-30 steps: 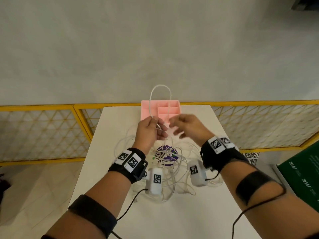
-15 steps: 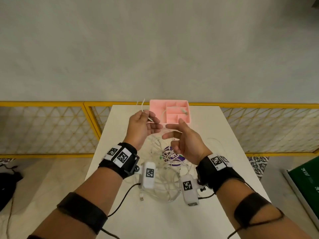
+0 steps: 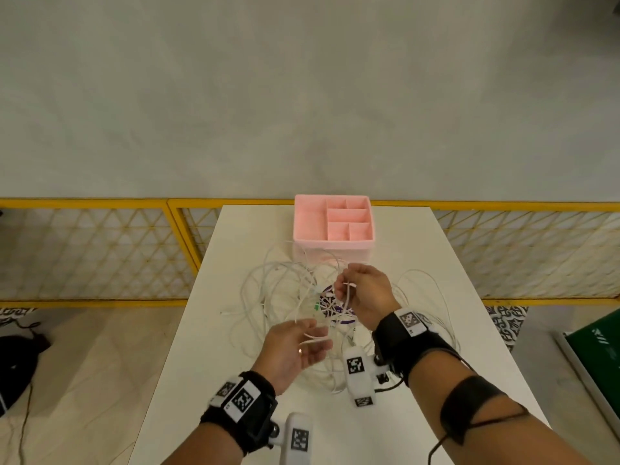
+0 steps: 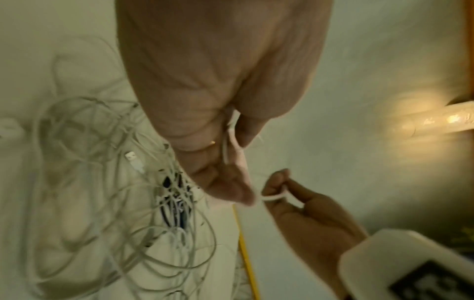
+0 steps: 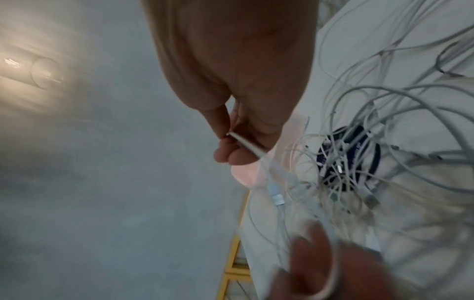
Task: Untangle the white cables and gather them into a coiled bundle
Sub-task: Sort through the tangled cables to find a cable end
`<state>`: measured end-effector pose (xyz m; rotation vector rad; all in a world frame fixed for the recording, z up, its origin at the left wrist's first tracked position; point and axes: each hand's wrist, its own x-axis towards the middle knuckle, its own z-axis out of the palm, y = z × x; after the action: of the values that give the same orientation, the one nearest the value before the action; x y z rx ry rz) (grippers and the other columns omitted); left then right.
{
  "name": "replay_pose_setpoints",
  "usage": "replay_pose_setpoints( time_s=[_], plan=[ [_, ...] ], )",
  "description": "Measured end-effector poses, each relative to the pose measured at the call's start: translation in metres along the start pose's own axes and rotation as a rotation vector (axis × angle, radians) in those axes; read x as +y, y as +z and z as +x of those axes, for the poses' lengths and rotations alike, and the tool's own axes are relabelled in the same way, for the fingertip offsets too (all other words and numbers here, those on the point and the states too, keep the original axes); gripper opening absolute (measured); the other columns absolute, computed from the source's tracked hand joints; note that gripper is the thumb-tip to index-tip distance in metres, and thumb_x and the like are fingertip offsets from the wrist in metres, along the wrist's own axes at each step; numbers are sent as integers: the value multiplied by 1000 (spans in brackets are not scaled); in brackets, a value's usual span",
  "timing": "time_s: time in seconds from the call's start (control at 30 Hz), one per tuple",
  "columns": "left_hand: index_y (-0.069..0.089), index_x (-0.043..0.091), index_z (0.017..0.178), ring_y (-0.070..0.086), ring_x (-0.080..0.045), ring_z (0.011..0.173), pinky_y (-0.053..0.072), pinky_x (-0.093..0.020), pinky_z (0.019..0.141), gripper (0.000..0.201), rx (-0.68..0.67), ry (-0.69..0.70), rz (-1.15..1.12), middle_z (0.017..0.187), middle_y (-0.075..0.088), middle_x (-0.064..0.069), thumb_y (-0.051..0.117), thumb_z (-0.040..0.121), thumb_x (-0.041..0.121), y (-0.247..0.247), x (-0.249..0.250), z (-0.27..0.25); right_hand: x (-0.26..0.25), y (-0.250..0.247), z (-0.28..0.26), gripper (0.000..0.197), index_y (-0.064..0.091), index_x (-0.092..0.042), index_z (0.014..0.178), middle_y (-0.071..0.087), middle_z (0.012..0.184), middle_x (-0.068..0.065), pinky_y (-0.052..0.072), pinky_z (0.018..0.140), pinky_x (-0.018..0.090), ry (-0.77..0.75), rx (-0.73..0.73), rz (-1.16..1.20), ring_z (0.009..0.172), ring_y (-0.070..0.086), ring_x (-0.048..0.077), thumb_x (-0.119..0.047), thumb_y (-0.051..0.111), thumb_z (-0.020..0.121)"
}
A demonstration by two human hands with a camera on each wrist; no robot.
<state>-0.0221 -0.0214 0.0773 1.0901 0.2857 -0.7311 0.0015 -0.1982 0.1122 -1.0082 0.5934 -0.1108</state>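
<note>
A tangle of thin white cables (image 3: 281,293) sprawls over the middle of the white table (image 3: 419,263), partly on a purple disc (image 3: 337,308). My right hand (image 3: 346,290) hovers above the disc and pinches a cable strand (image 5: 246,145) between thumb and fingers. Nearer to me, my left hand (image 3: 317,340) holds looped strands of the cable (image 4: 232,142) in its curled fingers. In the left wrist view the right hand (image 4: 280,190) pinches a small cable loop just beyond the left fingertips. Several plug ends (image 4: 134,160) lie in the pile.
A pink compartment organizer (image 3: 332,223) stands at the table's far edge, behind the cables. A yellow mesh fence (image 3: 100,253) runs behind and to both sides of the table. A green box (image 3: 600,344) sits on the floor at right, and a dark bag (image 3: 16,360) at left.
Both hands came down from in front of the organizer toward the pile. The left hand moved nearer to me with its cable. The right hand, open half a second ago, now pinches a strand.
</note>
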Motion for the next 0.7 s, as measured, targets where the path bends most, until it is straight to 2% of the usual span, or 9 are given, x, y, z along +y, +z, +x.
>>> replay_pose_setpoints(
  time_s=[0.1, 0.17, 0.23, 0.3, 0.4, 0.47, 0.57, 0.63, 0.7],
  plan=[
    [54, 6, 125, 72, -33, 89, 57, -39, 65, 28, 131, -12, 218, 116, 66, -14, 60, 97, 9, -16, -12, 8, -16, -3, 3, 21, 52, -1, 114, 57, 71, 14, 45, 47, 29, -89, -4, -136, 54, 51, 20, 8, 47, 96],
    [55, 14, 124, 71, -23, 89, 56, -33, 65, 27, 240, 184, 452, 118, 65, -10, 61, 97, 11, -20, -8, 11, -24, -4, 3, 26, 56, 2, 118, 59, 71, 13, 39, 43, 26, -169, -41, -320, 47, 47, 17, 9, 44, 96],
    [65, 15, 111, 70, -19, 81, 52, -29, 63, 14, 289, 379, 539, 112, 69, -13, 60, 98, 14, -17, 4, 10, -29, -3, 1, 27, 59, 4, 117, 62, 73, 13, 35, 40, 23, -268, -109, -467, 41, 43, 15, 10, 44, 96],
    [69, 8, 105, 72, -23, 81, 51, -31, 64, 18, 187, 375, 453, 107, 73, -18, 58, 100, 21, -6, 21, 6, -31, -1, -6, 25, 60, 2, 116, 66, 77, 14, 34, 39, 21, -330, -198, -540, 38, 40, 12, 9, 45, 97],
    [66, 1, 114, 71, -34, 99, 51, -40, 77, 44, -44, 165, 243, 109, 75, -16, 47, 105, 40, 11, 41, 10, -22, 4, -21, 23, 62, -1, 113, 69, 78, 14, 34, 41, 21, -302, -362, -588, 40, 41, 11, 8, 48, 98],
    [61, 0, 112, 68, -34, 99, 52, -42, 82, 42, -97, 113, 22, 104, 73, -16, 43, 106, 38, 17, 52, 17, -12, 2, -29, 20, 62, 2, 111, 69, 77, 15, 36, 41, 20, -250, -435, -637, 41, 46, 8, 9, 50, 96],
    [58, 5, 99, 72, -27, 81, 53, -44, 88, 27, -37, 164, -224, 82, 69, -10, 39, 108, 22, 23, 70, 23, 3, -13, -31, 8, 64, -2, 102, 73, 76, 13, 40, 44, 23, -195, -485, -800, 43, 48, 12, -1, 58, 96],
    [56, 8, 91, 61, -19, 59, 54, -41, 80, 28, -8, 230, -202, 65, 56, -3, 37, 108, 17, 27, 79, 23, 7, -29, -29, 11, 68, -7, 93, 71, 68, 10, 39, 47, 24, -168, -489, -886, 46, 47, 15, -14, 62, 97],
    [55, 11, 88, 45, -14, 51, 51, -36, 66, 29, 2, 293, -162, 58, 43, 1, 36, 108, 19, 27, 86, 23, 7, -43, -28, 21, 72, -10, 88, 64, 59, 5, 40, 50, 22, -178, -490, -971, 47, 47, 14, -21, 60, 99]
  ],
)
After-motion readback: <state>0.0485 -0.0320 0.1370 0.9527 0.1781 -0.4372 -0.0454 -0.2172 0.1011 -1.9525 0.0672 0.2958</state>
